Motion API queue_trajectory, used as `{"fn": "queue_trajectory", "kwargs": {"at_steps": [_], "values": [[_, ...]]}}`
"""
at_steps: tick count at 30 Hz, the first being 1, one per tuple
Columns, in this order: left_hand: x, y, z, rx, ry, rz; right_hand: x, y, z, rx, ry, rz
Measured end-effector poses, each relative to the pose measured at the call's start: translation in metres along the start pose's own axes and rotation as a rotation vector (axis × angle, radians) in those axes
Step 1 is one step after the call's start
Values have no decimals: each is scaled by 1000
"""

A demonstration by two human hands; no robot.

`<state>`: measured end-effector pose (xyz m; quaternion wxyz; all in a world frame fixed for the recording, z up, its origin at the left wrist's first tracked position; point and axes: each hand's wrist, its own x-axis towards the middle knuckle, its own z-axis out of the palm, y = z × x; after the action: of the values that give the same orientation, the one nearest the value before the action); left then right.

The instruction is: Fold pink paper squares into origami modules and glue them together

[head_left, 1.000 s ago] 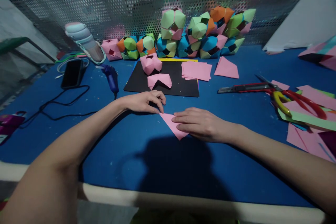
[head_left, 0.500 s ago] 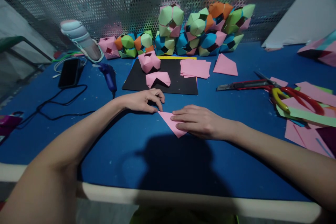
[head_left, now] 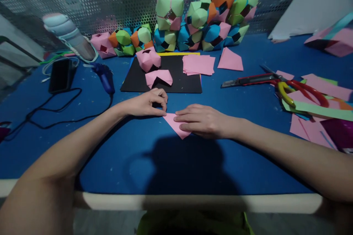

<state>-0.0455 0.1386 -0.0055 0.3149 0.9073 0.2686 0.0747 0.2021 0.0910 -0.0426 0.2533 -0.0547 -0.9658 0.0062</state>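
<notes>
A pink, triangular folded paper [head_left: 175, 125] lies flat near the middle of the blue tabletop [head_left: 116, 169], set in from its pale front edge. The right hand [head_left: 204, 121] is unclenched, its extended fingers resting across the paper's right part. The left hand [head_left: 150, 102] is curled, its thumb tip at the paper's left corner; whether it grips that corner cannot be told. Behind the hands, a rectangular black sheet [head_left: 132, 80] carries a notched pink paper piece [head_left: 162, 76]. A blue glue gun [head_left: 104, 79] lies toward the left edge. Multicoloured folded-paper polyhedra [head_left: 197, 14] stand along the back edge.
</notes>
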Motion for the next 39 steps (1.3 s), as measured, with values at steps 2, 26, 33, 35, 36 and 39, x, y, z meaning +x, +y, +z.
{"fn": "queue_trajectory", "kwargs": {"at_steps": [2,26,33,35,36,39], "values": [[0,2,1,9,7,-2,0,0,0,-5,-3,-7],[-2,60,30,248,-122,299,5,-2,-7,-14,-75,22],[-6,73,34,470,-132,242,1,-1,-6,24,-53,49],[-8,79,37,538,-151,190,-1,1,-10,15,-79,82],[-8,81,38,565,-163,169,-2,3,-13,0,-97,105],[-8,88,42,631,-199,140,-6,8,-22,-56,-170,192]]}}
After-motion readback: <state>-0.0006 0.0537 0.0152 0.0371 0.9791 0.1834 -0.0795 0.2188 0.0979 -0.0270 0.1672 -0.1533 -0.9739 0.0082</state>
